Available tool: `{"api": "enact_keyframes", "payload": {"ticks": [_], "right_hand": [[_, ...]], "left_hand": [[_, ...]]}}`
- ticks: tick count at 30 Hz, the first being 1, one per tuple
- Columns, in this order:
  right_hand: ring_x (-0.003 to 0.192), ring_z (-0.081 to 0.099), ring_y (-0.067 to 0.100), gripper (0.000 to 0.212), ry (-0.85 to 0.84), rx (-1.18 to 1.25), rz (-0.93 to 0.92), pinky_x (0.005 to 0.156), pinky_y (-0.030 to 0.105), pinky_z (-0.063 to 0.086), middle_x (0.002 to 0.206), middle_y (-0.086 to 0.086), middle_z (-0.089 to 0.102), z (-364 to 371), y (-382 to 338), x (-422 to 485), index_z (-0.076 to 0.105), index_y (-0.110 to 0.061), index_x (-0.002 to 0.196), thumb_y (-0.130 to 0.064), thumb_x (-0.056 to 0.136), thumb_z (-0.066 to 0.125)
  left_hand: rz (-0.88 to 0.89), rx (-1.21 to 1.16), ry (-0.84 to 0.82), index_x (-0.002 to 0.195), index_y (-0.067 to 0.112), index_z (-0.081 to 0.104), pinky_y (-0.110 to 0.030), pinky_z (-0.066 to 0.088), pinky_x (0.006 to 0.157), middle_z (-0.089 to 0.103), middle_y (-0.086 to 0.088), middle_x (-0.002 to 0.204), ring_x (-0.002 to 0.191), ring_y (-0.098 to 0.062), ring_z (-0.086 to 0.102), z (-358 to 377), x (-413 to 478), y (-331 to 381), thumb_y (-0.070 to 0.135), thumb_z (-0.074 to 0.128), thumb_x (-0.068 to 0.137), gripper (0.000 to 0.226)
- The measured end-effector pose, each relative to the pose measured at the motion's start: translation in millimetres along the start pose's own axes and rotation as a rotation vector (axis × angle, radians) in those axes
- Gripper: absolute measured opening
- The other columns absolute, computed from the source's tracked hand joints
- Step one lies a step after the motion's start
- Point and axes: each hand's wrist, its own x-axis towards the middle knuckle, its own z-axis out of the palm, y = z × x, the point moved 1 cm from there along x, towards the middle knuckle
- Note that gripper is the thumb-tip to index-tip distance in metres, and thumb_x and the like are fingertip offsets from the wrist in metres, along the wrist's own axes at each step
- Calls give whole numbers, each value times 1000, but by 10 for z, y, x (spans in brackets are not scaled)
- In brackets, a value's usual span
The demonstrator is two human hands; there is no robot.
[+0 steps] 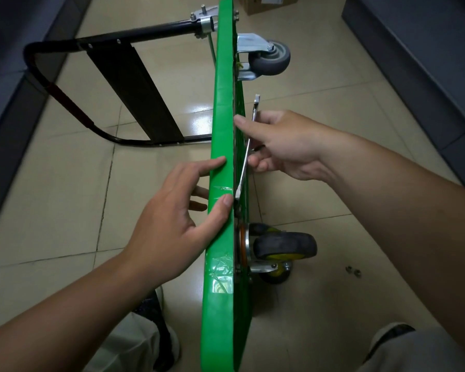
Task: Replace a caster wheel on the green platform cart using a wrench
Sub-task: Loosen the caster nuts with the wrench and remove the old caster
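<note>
Holding the wrench (243,173), right hand (282,143) points inward; left hand (172,218) presses cart (223,103).

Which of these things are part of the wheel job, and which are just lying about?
In the job:
cart
wrench, gripped by right hand
near caster
nuts on the floor
left hand, steadying the cart

Lying about:
box
far caster, mounted, untouched

Floor (65,210): beige glossy tiles, dark grout lines, glare patch near the middle.
Cart: green platform cart (223,103) stands on its long edge on the tiles.
Loose parts: two nuts (353,271) side by side, right of the cart, apart from it.
Far edge: cardboard box (266,4), partly cut off.
</note>
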Motion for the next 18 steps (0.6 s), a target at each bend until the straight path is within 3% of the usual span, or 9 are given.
{"api": "enact_keyframes", "payload": {"ticks": [4, 7, 14, 18], "right_hand": [[45, 55, 8, 23, -22, 5, -32, 43, 17, 44, 61, -4, 65, -16, 36, 35, 63, -10, 108, -32, 103, 59], [44, 53, 8, 21, -21, 7, -52, 40, 17, 41, 56, -7, 65, 2, 69, 68, 62, -11, 103, -32, 103, 59], [46, 49, 8, 37, -13, 49, -27, 39, 17, 37, 72, 2, 61, -3, 167, 149, 61, -3, 119, -35, 101, 60], [46, 46, 10, 34, -9, 129, 1, 38, 17, 33, 77, 7, 57, -51, 305, 158, 55, -8, 115, -38, 101, 59]], "left_hand": [[2, 3, -5, 147, 46, 46, -41, 61, 73, 52, 24, 131, 112, 3, 60, -2, -7, -9, 62, 53, 94, 56], [0, 4, -14, 148, 46, 45, -42, 62, 73, 52, 24, 132, 113, 3, 59, -1, -9, -14, 63, 52, 93, 57], [-3, -8, -4, 147, 45, 47, -41, 61, 78, 52, 24, 130, 112, 3, 60, -2, 3, -4, 64, 52, 92, 58], [-7, -12, -6, 147, 44, 47, -42, 61, 80, 53, 24, 131, 111, 5, 60, -2, 7, -5, 64, 52, 92, 58]]}}
